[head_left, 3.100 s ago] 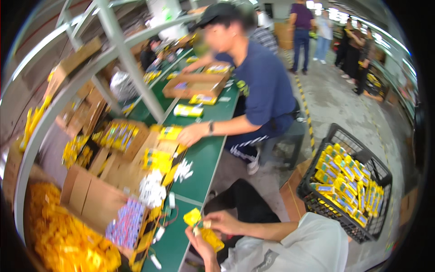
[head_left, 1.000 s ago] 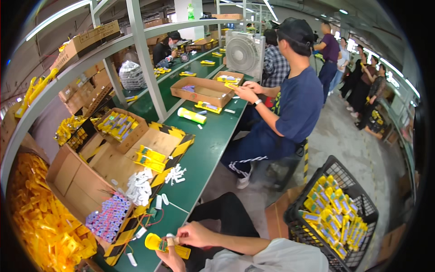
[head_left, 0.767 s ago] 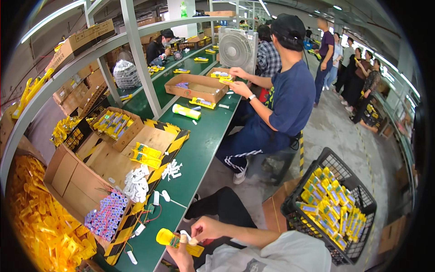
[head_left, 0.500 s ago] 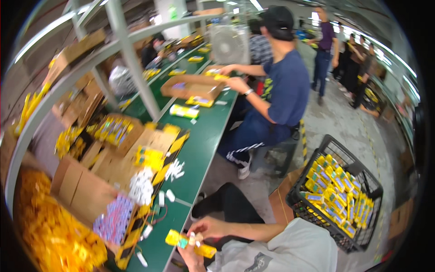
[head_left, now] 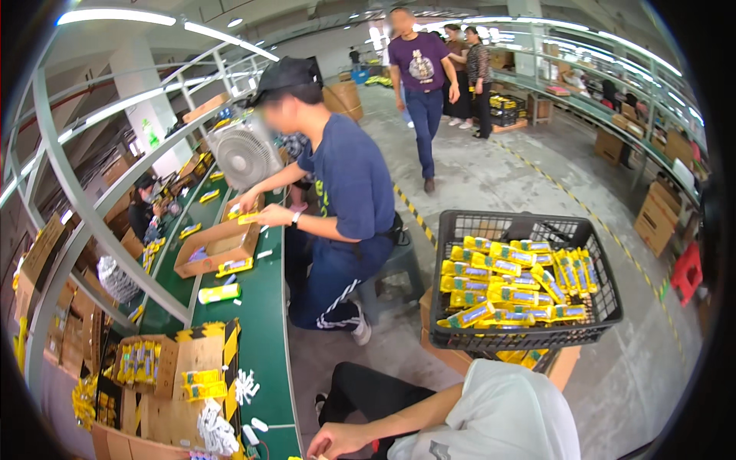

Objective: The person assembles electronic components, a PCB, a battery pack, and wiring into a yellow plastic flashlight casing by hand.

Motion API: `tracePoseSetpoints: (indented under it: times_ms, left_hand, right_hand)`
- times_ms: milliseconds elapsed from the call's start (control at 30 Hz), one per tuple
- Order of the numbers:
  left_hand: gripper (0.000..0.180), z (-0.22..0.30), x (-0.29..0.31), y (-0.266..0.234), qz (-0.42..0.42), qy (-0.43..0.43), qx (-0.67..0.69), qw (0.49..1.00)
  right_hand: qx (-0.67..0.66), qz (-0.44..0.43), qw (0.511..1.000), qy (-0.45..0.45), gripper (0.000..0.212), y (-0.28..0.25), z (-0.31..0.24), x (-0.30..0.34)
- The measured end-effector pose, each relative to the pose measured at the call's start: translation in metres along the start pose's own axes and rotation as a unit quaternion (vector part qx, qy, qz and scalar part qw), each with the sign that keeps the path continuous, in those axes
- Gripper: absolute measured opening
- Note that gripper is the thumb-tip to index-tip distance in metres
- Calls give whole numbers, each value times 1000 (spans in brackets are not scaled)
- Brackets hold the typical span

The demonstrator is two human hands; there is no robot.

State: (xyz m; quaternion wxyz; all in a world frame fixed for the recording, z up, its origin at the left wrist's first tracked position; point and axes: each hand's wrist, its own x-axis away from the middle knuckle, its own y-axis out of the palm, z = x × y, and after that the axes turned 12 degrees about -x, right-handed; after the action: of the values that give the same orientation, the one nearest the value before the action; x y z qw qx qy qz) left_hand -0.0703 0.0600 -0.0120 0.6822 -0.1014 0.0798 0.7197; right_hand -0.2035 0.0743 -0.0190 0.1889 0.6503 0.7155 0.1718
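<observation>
My right hand [head_left: 337,440] is at the lower edge of the picture, beside the green bench [head_left: 264,337]. Its fingers are curled together and pointing down; their tips are cut off by the edge, so what they hold cannot be made out. Only a sliver of something yellow shows at the edge just left of it. My left hand is out of the picture. On the bench near my right hand lie small white pieces [head_left: 250,435] and a pile of white parts [head_left: 217,431]. Yellow packets [head_left: 204,386] rest on a cardboard sheet behind them.
A black crate [head_left: 529,335] of yellow packets stands at my right on cardboard boxes. Ahead, a seated co-worker [head_left: 349,176] handles a packet over an open carton [head_left: 218,257]. A fan [head_left: 244,153] stands beyond. Another person [head_left: 422,84] is in the aisle.
The view has swung right and up, bringing the crate and aisle nearer the middle. My left hand and the yellow packet held between my hands have dropped out of the lower edge.
</observation>
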Motion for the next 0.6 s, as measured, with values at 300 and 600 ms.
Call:
tracePoseSetpoints:
  times_ms: [300, 600]
  left_hand:
    - [54, 7, -1, 32, -137, 3, -58, 989]
    - [59, -17, -2, 37, -289, 29, -83, 953]
  right_hand:
    - [105, 63, 992, -36, 41, 5, -34, 32]
    - [198, 150, 967, -60, 47, -14, -17, 59]
